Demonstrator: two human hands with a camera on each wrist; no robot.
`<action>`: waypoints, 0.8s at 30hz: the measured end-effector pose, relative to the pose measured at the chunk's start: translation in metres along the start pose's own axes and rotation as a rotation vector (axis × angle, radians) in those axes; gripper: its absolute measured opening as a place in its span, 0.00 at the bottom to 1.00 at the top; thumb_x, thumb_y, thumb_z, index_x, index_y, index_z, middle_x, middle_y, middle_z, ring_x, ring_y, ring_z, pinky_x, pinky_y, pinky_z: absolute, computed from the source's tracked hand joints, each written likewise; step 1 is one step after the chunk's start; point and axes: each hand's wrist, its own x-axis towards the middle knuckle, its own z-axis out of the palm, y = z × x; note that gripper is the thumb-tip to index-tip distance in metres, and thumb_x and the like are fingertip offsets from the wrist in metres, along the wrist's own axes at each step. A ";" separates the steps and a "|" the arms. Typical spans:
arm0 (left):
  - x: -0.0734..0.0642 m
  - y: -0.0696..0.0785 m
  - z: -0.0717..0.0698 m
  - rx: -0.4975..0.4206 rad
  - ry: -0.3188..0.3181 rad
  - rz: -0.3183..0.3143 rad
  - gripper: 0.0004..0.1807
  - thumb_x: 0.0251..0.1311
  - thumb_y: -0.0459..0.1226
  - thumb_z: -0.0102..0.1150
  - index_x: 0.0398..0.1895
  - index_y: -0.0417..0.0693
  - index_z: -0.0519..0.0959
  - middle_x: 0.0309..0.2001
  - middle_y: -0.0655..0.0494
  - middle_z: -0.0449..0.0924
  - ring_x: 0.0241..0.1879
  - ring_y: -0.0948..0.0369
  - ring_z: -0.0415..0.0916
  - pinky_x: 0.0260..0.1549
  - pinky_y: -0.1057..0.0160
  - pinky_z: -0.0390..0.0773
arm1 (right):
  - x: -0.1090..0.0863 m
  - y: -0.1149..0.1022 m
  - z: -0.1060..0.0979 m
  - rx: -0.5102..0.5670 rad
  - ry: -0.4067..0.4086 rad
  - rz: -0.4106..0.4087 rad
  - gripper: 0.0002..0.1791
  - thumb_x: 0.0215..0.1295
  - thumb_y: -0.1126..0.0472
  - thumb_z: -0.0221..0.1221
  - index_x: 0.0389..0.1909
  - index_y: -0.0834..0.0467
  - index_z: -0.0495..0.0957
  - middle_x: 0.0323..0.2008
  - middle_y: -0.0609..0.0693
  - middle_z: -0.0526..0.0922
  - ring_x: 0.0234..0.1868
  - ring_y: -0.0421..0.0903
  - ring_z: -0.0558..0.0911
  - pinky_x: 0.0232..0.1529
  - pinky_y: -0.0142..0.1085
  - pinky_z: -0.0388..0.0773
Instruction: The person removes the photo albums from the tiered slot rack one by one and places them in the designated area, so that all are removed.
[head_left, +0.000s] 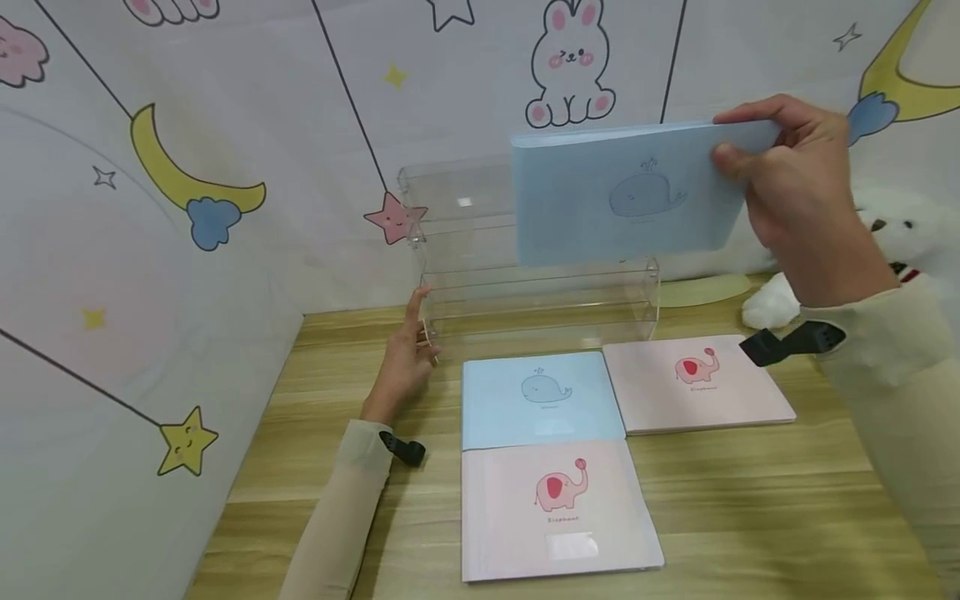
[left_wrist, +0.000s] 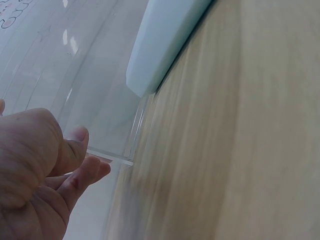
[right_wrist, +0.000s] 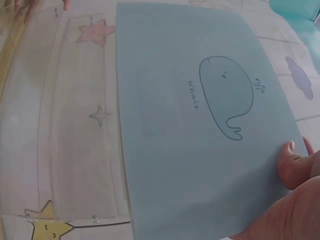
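My right hand (head_left: pixel 806 179) pinches the right end of a light blue whale booklet (head_left: pixel 577 208), thumb on its front cover. It holds the booklet up before the top of a clear acrylic tiered rack (head_left: pixel 540 310). In the right wrist view, the cover of the blue booklet (right_wrist: pixel 165 165) carries a whale drawing and the word "Whale". My left hand (head_left: pixel 401 371) is at the rack's lower left side. In the left wrist view, its thumb and fingers pinch the edge of the clear panel (left_wrist: pixel 107 156).
In front of the rack lie another blue whale booklet (head_left: pixel 495 408), a pink elephant booklet (head_left: pixel 502 533) nearer me, and a second pink elephant booklet (head_left: pixel 645 392) to the right. A white plush toy (head_left: pixel 772 302) sits at the back right. A cartoon-printed sheet (head_left: pixel 300 83) hangs behind.
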 end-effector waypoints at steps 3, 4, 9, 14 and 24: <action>0.000 -0.001 0.000 0.009 -0.008 -0.011 0.58 0.64 0.18 0.62 0.86 0.72 0.47 0.47 0.41 0.84 0.43 0.48 0.84 0.40 0.50 0.89 | -0.007 0.003 -0.008 0.018 0.000 0.013 0.17 0.62 0.79 0.68 0.51 0.65 0.89 0.55 0.47 0.78 0.64 0.48 0.77 0.86 0.44 0.59; 0.000 -0.001 0.001 0.010 -0.008 -0.011 0.58 0.64 0.18 0.62 0.86 0.71 0.47 0.47 0.41 0.84 0.44 0.48 0.84 0.40 0.48 0.90 | -0.009 0.004 -0.010 0.019 0.000 0.014 0.17 0.62 0.79 0.69 0.52 0.66 0.89 0.56 0.47 0.77 0.63 0.47 0.78 0.85 0.43 0.61; 0.001 -0.002 0.001 0.015 -0.009 -0.008 0.60 0.64 0.17 0.62 0.85 0.75 0.46 0.48 0.40 0.84 0.45 0.47 0.85 0.42 0.46 0.90 | -0.019 0.008 -0.023 -0.002 0.029 0.035 0.19 0.61 0.77 0.71 0.54 0.64 0.89 0.57 0.46 0.78 0.62 0.47 0.79 0.88 0.50 0.51; 0.000 -0.001 0.001 0.014 -0.010 -0.011 0.62 0.63 0.17 0.63 0.84 0.83 0.45 0.48 0.40 0.84 0.44 0.48 0.85 0.40 0.48 0.90 | -0.028 0.013 -0.035 0.000 0.043 0.055 0.20 0.62 0.77 0.70 0.55 0.64 0.88 0.57 0.45 0.76 0.61 0.48 0.79 0.88 0.53 0.46; 0.000 -0.002 0.001 0.010 -0.003 0.009 0.64 0.62 0.17 0.63 0.84 0.86 0.44 0.40 0.42 0.83 0.38 0.51 0.81 0.35 0.54 0.87 | -0.053 0.030 -0.060 0.012 0.076 0.045 0.20 0.62 0.76 0.70 0.56 0.64 0.88 0.53 0.48 0.80 0.56 0.46 0.83 0.85 0.47 0.60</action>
